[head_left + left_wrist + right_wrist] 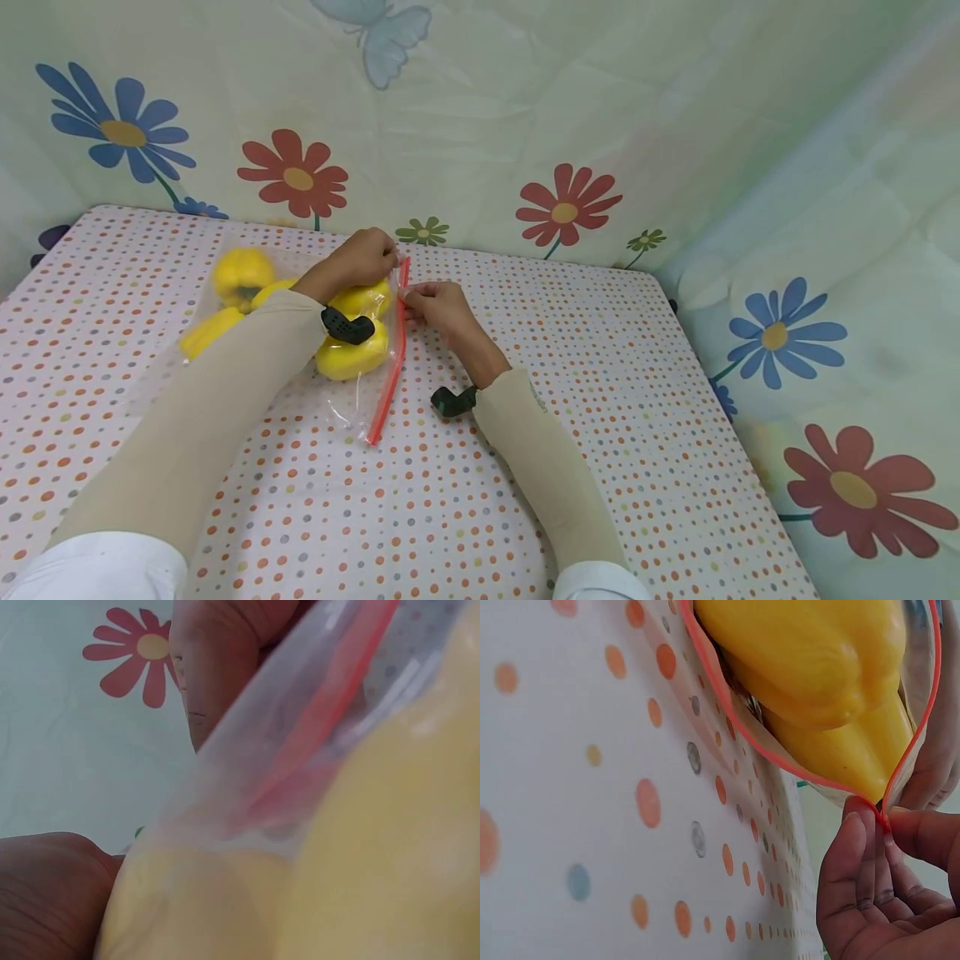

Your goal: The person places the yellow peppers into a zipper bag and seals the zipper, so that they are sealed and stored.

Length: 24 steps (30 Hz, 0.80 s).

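A clear zip bag (pixel 352 408) with a red zip strip lies on the table, holding several yellow bell peppers (pixel 243 273). My right hand (pixel 442 310) pinches the red strip between thumb and fingertips, toward its far end. In the right wrist view, the bag's mouth gapes beside the pinching right hand (pixel 889 892), with glossy peppers (pixel 810 660) inside. My left hand (pixel 365 257) has its fingers bent at the bag's far corner, gripping the edge there. The left wrist view shows part of the left hand (pixel 52 896) close against the bag; its fingertips are hidden.
A dotted cloth covers the table (pixel 570 375). Behind it and to the right hangs a curtain (pixel 465 125) printed with flowers and a butterfly. Small black devices (pixel 348 325) sit at both wrists.
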Each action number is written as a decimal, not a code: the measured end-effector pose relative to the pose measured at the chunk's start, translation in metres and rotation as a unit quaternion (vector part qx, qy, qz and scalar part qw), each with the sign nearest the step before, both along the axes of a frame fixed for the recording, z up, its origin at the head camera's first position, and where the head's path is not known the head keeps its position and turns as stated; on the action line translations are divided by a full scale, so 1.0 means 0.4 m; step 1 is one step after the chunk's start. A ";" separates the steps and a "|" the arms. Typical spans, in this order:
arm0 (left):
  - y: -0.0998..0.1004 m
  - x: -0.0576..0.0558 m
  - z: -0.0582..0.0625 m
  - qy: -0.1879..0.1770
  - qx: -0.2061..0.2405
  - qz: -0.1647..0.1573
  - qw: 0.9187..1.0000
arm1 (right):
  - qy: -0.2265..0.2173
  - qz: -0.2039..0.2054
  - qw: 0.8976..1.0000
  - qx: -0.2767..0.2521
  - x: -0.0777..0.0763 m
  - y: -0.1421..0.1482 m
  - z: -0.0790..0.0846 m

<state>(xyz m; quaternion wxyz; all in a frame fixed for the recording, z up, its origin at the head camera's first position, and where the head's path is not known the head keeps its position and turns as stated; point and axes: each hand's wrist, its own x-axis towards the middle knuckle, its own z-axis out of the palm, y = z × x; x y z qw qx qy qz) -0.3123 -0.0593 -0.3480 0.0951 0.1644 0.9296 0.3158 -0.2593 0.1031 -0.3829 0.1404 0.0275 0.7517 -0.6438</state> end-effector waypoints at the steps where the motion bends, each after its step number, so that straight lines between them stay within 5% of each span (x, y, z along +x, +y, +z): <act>1: -0.001 -0.001 0.000 -0.001 0.000 0.002 1.000 | 0.000 0.004 1.000 0.000 0.002 0.000 0.000; 24: -0.009 -0.004 0.007 0.002 0.013 0.027 1.000 | -0.039 0.058 0.998 -0.006 0.073 0.015 -0.017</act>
